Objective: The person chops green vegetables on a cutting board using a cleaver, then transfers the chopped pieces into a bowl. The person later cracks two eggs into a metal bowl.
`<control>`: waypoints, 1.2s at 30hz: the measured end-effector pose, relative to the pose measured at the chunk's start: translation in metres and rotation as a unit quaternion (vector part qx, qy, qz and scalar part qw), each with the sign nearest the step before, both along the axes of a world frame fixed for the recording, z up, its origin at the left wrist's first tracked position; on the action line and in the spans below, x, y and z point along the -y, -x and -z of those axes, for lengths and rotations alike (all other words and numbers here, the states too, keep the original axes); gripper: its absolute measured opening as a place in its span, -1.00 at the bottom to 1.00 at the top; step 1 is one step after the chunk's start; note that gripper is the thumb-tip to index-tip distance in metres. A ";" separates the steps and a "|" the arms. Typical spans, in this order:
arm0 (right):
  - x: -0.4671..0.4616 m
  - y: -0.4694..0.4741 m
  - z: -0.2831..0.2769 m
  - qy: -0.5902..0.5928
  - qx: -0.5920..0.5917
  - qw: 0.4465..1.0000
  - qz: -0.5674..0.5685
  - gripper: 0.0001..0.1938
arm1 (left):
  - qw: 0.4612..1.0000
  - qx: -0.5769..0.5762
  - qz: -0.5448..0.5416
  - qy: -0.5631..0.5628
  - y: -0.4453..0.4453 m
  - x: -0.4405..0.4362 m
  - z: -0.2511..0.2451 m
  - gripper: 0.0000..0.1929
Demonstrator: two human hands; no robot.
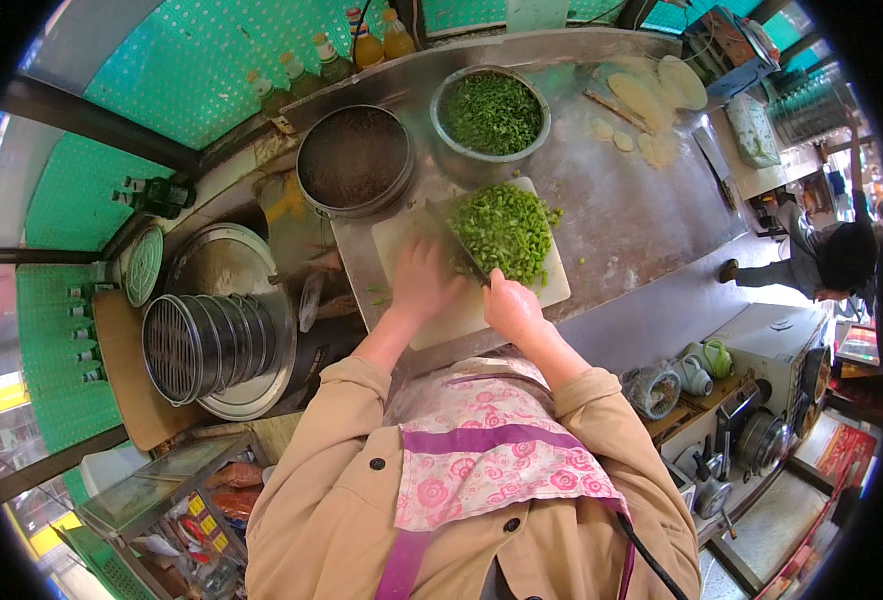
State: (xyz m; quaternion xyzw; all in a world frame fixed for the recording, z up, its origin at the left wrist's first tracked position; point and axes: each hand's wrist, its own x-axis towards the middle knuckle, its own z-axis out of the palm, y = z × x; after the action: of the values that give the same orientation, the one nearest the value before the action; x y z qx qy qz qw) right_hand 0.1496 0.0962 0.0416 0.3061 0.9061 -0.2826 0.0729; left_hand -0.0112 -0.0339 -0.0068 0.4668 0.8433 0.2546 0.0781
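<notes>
A heap of chopped green vegetable pieces point(505, 229) covers the far right part of a white cutting board point(554, 289). My right hand point(515, 306) grips a kitchen knife point(458, 241) by its handle. The dark blade slants up and left along the heap's left side. My left hand point(425, 281) is over the board's left half, blurred, with thumb and fingers apart and nothing seen in it. A steel bowl point(543, 142) of finely chopped greens stands beyond the board. To its left is a round dark pan point(404, 199); its brown contents cannot be identified.
The metal worktop point(636, 232) bears flattened dough pieces point(632, 94), a thin stick point(617, 111) and another long blade point(711, 157) on the right. Stacked round steamer racks point(208, 345) lie on their side at left. A person point(824, 247) is at far right.
</notes>
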 end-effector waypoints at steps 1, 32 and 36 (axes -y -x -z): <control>0.000 0.000 0.000 0.002 0.000 1.000 -0.001 -0.76 | 1.000 -0.014 0.009 -0.007 0.001 -0.001 0.002 -0.13; -0.013 0.018 -0.050 0.006 0.043 0.996 -0.078 -0.80 | 0.989 -0.036 0.095 -0.103 0.012 0.005 0.026 -0.68; -0.010 0.028 -0.020 0.004 0.047 0.996 -0.077 -0.83 | 0.991 0.011 0.104 -0.088 0.011 0.001 0.019 -0.72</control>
State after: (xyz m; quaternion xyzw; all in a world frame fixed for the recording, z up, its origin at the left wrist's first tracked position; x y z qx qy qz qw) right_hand 0.1217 0.1067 0.0613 0.2480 0.9216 -0.2647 0.1381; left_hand -0.0224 -0.0348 -0.0255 0.5544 0.7634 0.3237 0.0717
